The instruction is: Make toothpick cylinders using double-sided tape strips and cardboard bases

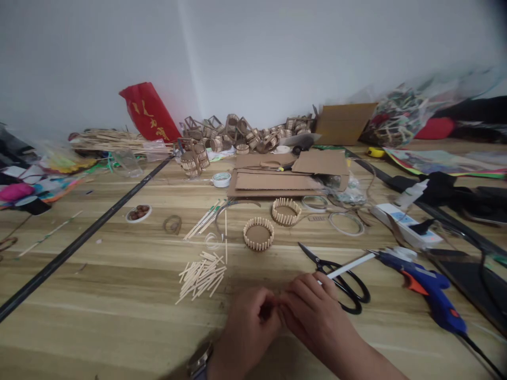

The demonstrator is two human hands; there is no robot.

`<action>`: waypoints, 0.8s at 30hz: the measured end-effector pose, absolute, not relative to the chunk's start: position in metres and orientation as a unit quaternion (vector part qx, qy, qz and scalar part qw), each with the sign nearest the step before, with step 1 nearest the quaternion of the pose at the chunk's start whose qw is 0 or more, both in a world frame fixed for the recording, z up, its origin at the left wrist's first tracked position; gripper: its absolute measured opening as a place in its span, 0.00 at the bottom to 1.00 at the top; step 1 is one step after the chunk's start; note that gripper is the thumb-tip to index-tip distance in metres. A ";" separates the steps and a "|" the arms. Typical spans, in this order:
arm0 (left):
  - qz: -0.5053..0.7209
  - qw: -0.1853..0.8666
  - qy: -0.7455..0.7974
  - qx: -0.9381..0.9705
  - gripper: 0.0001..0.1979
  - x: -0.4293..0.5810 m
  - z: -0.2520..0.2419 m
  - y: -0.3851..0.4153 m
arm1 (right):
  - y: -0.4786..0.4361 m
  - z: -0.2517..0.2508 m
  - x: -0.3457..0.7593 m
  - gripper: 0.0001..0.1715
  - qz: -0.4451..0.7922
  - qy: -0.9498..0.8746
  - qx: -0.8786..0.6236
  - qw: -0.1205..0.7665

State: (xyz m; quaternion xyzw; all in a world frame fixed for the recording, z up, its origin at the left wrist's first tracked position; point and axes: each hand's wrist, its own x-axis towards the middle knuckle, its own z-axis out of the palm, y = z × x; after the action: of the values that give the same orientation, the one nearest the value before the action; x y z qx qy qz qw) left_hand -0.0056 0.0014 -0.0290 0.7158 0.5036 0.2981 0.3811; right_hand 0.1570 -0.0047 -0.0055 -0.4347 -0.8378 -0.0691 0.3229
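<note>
My left hand (251, 316) and my right hand (317, 311) meet fingertip to fingertip low over the wooden table, both closed in a pinch. Whatever lies between the fingers is hidden. A thin white stick (350, 265) shows beyond my right knuckles; whether that hand holds it or it lies behind, I cannot tell. Black-handled scissors (336, 277) lie just past my right hand. To their right is a blue glue gun (428, 290). Short wooden sticks (202, 274) are heaped beyond my left hand. Two round baskets with stick walls (259, 235) (285, 212) stand ahead.
Cardboard sheets (277, 182) lie mid-table, with many small finished baskets (245, 134) piled behind. A bowl of brown balls (138, 212) and a white tape roll (221, 179) stand left of centre. A power strip (407, 224) and cables occupy the right.
</note>
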 end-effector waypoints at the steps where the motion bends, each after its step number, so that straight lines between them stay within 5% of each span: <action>1: 0.297 0.381 0.503 0.717 0.04 -0.006 -0.029 0.001 | -0.005 -0.006 0.157 0.16 -0.063 -0.838 -0.434 0.325; 8: 0.302 0.374 0.503 0.719 0.05 -0.006 -0.026 0.001 | -0.003 -0.003 0.162 0.08 -0.012 -0.846 -0.420 0.330; 24: 0.329 0.388 0.473 0.719 0.03 -0.007 -0.020 0.000 | -0.003 -0.009 0.162 0.09 0.097 -0.813 -0.462 0.342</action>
State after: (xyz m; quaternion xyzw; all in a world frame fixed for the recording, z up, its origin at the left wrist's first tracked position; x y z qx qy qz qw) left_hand -0.0069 -0.0001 -0.0202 0.7191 0.4734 0.3295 0.3876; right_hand 0.1624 -0.0028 -0.0089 -0.4619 -0.8126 0.0972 0.3417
